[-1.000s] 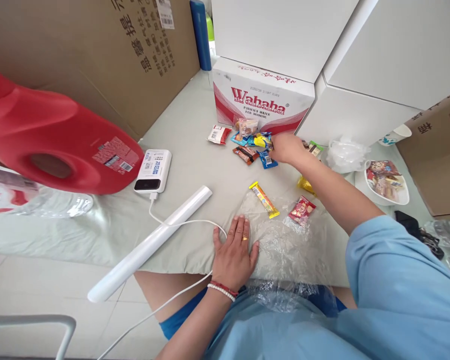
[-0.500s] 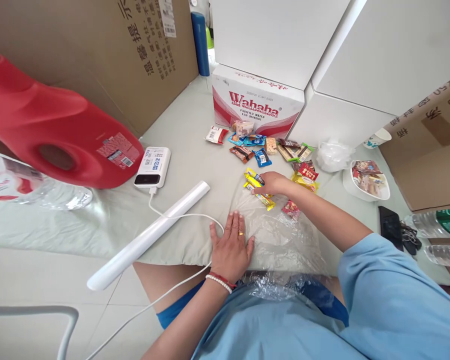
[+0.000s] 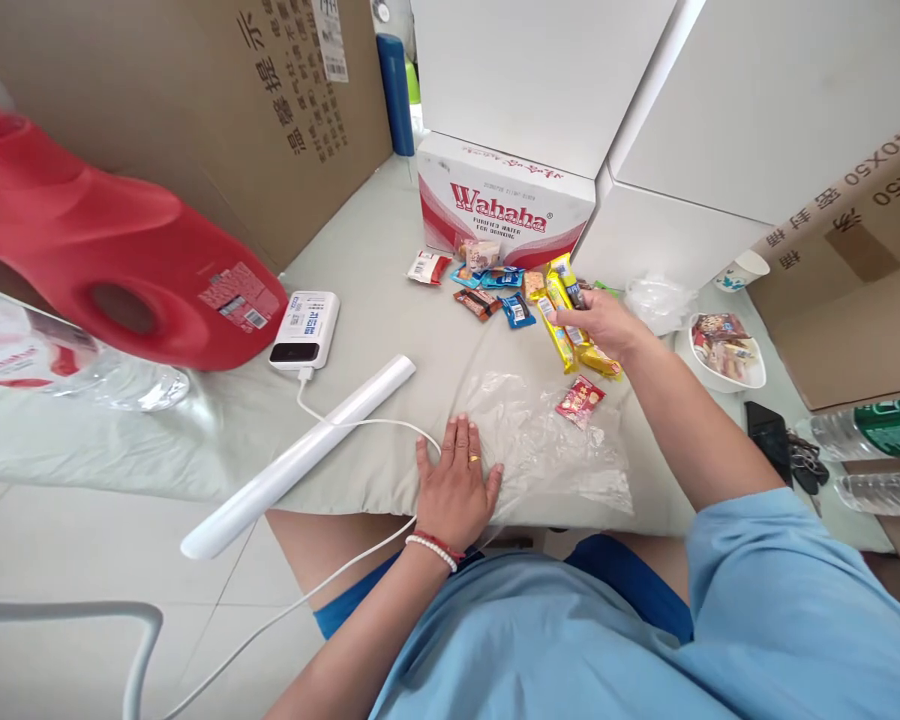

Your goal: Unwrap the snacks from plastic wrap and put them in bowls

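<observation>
My right hand (image 3: 598, 322) is closed on yellow-wrapped snack bars (image 3: 561, 312), held over the right side of a spread of small packets. Under and beyond it lie blue packets (image 3: 518, 311), a brown packet (image 3: 476, 303) and a red-and-white packet (image 3: 428, 267). Nearer me, a red packet (image 3: 580, 401) rests by a crumpled clear plastic bag (image 3: 562, 455). My left hand (image 3: 456, 485) lies flat on the cloth at the bag's left edge, fingers stretched out, next to a white cable. What lies directly beneath my right hand is partly hidden.
A white power bank (image 3: 304, 330), a long white tube (image 3: 300, 455) and a big red jug (image 3: 127, 240) are on the left. A Wahaba-style water carton (image 3: 506, 200) stands behind. To the right are a snack bowl (image 3: 754, 372), a phone (image 3: 767, 437) and plastic bottles (image 3: 881, 430).
My right hand has lifted the yellow snack bars off the cloth and carried them away from me and to the right. The clear bag lies flatter. My left hand stays in place.
</observation>
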A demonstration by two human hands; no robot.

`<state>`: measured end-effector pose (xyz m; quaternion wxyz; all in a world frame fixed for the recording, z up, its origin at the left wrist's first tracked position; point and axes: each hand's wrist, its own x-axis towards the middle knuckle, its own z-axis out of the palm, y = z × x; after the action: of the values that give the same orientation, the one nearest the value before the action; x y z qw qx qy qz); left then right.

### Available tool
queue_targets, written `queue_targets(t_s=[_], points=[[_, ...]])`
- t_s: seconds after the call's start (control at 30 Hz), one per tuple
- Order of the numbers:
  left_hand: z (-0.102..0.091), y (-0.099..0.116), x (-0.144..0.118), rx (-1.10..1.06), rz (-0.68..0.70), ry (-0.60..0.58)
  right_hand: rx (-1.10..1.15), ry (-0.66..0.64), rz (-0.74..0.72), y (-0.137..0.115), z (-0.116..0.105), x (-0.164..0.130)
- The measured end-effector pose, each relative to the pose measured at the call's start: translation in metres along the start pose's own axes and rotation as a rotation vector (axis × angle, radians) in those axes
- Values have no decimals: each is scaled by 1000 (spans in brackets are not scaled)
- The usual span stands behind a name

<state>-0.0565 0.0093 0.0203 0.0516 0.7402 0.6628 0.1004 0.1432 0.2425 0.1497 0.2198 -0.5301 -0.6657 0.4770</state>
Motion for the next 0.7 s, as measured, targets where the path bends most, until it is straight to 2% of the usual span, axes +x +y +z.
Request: queue_targets(t_s=[0.03,0.07,0.17,0.27,0.33,0.4,0.47,0.57,0.63,0.7], points=[[0,0,0,2,1,4,11,-58,-4,-3,-2,-11],[0,0,0,5,3,7,-84,-143,4,-5,0,-23],[1,0,1,11,5,14,-467,-436,60,-4,23,-56],[2,1,1,13,8,19,-652,-737,33,8,44,-81],[2,1,1,10,3,25,-747,-921,16,20,44,-96],[2,2,1,7,-3,32,-788,-1022,31,33,32,-108],[2,1,1,5,-6,39,-753,-998,62,43,12,-118],[4,1,1,5,-1,46,-650,-787,82,48,-13,-124],[5,1,1,13,3,50,-578,-649,68,45,-15,-121],[6,0,1,24,4,55,-576,-586,35,40,-4,-114]])
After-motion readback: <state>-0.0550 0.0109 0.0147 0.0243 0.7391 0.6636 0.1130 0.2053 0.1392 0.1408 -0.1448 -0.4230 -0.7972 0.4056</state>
